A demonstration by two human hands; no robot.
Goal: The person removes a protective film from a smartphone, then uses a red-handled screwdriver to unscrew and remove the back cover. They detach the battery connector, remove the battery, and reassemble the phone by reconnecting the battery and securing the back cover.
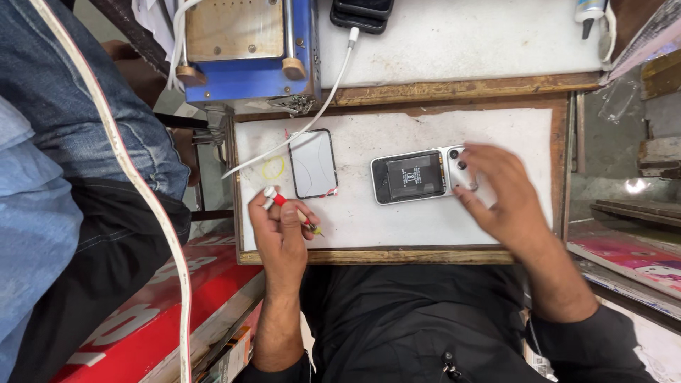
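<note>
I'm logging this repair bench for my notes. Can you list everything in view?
opened silver phone with black battery: one, centre of board
thin black-rimmed rectangular panel: one, left of the phone
white board top in wooden frame: one, under both
white cable: one, running from the upper shelf across the panel
blue machine with wooden plate: one, top left
black phones: a stack, top edge
white tube: one, top right
person in blue jeans: one, left edge
red-handled screwdriver: one, in left hand
left hand: fingers closed around the screwdriver
right hand: fingers spread on the phone's camera end
</note>
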